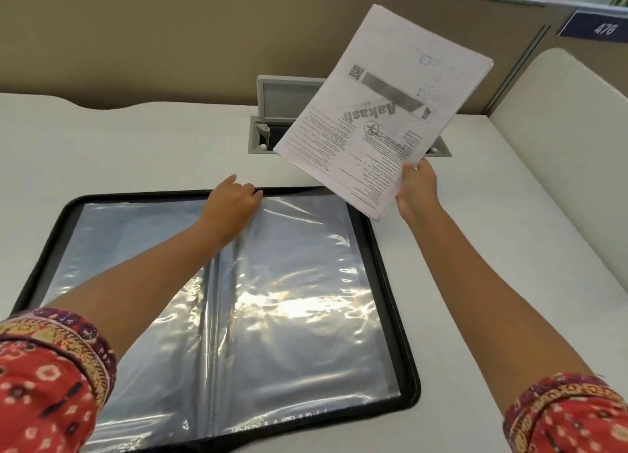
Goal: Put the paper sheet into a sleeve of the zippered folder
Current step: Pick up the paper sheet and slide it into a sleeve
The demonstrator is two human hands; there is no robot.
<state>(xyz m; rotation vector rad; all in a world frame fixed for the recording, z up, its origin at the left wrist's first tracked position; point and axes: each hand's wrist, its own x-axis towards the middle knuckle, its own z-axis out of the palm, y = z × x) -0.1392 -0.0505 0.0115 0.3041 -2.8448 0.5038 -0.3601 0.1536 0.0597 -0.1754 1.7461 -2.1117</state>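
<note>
The black zippered folder (387, 276) lies open flat on the white desk, showing shiny clear plastic sleeves (299, 303) on both sides. My left hand (231, 203) rests at the folder's far edge near the spine, fingers pinching the top of a sleeve. My right hand (418, 189) holds a printed paper sheet (380, 113) by its near corner, lifted in the air beyond the folder's far right corner. The paper is tilted, its print facing me upside down.
A grey cable hatch (289, 113) with its lid raised sits in the desk (136, 147) behind the folder, partly hidden by the paper. A beige partition wall (170, 28) runs along the back. A cream panel (560, 119) borders the right side.
</note>
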